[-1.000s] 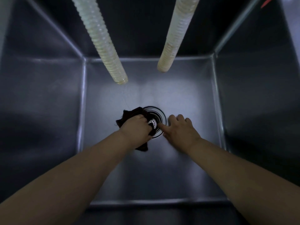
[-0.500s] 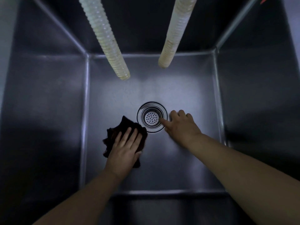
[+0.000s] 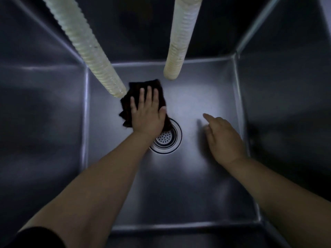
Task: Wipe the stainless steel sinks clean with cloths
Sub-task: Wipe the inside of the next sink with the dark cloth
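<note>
two ribbed pale hoses hang above me into the basin: left hose (image 3: 84, 45) slanting, its end lower; right hose (image 3: 180, 36) steeper, yellowed at its tip. they hang apart.

Drain strainer (image 3: 166, 138) partly under left wrist; right hand (image 3: 223, 138) motion-blurred.

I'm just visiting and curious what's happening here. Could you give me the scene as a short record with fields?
Place: inside a deep steel sink
Left hand: fingers flat, pressing a dark cloth onto the sink floor, beyond the drain
Right hand: holds nothing, one finger pointing, right of the drain
Drain: round, perforated strainer, partly covered by the left wrist
Hoses: two pale ribbed hoses hang into the sink, left hose, right hose
Light: dim
</note>
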Motion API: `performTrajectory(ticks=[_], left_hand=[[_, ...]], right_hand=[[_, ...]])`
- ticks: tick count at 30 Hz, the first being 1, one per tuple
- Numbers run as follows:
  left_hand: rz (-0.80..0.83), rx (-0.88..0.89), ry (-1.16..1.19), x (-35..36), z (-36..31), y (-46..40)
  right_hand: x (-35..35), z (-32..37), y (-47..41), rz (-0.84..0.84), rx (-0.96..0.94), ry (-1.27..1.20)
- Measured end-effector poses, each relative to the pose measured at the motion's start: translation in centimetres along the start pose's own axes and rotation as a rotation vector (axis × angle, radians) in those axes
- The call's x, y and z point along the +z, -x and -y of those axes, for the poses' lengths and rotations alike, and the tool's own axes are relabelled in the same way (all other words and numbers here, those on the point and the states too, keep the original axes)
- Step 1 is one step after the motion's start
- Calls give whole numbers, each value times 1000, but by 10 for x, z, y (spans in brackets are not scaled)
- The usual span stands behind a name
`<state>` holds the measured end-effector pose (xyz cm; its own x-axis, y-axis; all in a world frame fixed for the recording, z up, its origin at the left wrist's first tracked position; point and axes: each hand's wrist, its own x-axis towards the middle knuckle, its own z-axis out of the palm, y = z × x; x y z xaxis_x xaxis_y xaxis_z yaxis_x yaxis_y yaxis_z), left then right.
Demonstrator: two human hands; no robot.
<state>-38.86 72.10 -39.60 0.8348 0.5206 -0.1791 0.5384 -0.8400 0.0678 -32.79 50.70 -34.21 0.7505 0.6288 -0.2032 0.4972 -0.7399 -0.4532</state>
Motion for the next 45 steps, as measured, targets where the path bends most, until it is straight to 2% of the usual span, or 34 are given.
performTrajectory(ticks=[4, 8, 10, 14, 19, 22, 24, 27, 30, 33, 36, 40, 42, 45], left_hand=[[87, 307, -16, 3, -54, -20], [117, 484, -62, 11, -91, 12], [124, 585, -76, 14, -97, 37], [210, 808, -165, 14, -86, 90], [411, 894, -201, 9, -42, 144], [537, 868, -189, -9, -11, 160], [555, 775, -165, -35, 12, 167], [441, 594, -162, -97, 51, 171], [273, 578, -252, -163, 90, 176], [205, 505, -359, -201, 125, 182], [130, 478, -424, -209, 150, 188], [37, 447, -416, -204, 168, 192], [25, 436, -390, -200, 171, 194], [41, 468, -355, -195, 174, 196]], right_hand=[[-6, -10, 1, -107, 90, -102], [-8, -16, 1, -210, 221, -123], [-9, -18, 3, -251, 221, -141], [-8, -18, 13, -200, 179, -47], [-3, 1, 38, -51, -20, 53], [3, 22, 54, 24, -154, 67], [10, 37, 62, 82, -218, 88], [27, 64, 76, 272, -266, 208], [46, 90, 90, 364, -262, 391], [74, 112, 93, 360, -448, 489], [104, 134, 81, 364, -573, 458], [126, 157, 35, 237, -567, 425], [129, 164, 2, 157, -530, 421], [131, 171, -42, 130, -449, 445]])
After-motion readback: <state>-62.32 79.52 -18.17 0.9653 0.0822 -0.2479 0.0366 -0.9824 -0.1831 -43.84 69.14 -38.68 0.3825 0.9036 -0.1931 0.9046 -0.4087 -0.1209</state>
